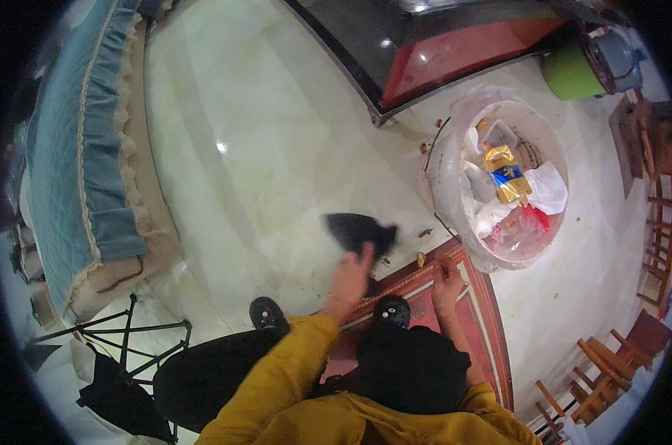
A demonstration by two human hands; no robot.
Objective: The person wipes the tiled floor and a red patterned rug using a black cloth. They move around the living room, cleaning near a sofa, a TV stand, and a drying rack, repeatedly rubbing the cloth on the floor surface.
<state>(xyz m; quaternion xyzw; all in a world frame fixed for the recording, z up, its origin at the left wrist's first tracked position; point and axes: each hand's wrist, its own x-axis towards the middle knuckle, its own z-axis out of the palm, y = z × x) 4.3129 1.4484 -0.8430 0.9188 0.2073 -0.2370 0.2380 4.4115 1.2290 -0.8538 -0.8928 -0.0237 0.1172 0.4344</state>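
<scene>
My left hand (350, 283) is closed around a black, blurred object (361, 231) with a flared shape, held low over the tiles. One of its fingers stretches along the object; what exactly it is cannot be told. My right hand (447, 278), fingers curled, is at the far edge of a red patterned mat (483, 328) with a pale inner border. Whether it grips that edge is unclear. A small yellowish scrap (421, 259) lies near the mat's edge, with dark bits (425, 232) on the floor beyond.
A whitish plastic-lined bin (441, 178) holding wrappers and tissues stands beyond the right hand. A dark low table (358, 61) is at the back, with a green bucket (572, 72) on the right. A blue-covered bed or sofa (63, 167) lines the left, near a black metal frame (130, 328).
</scene>
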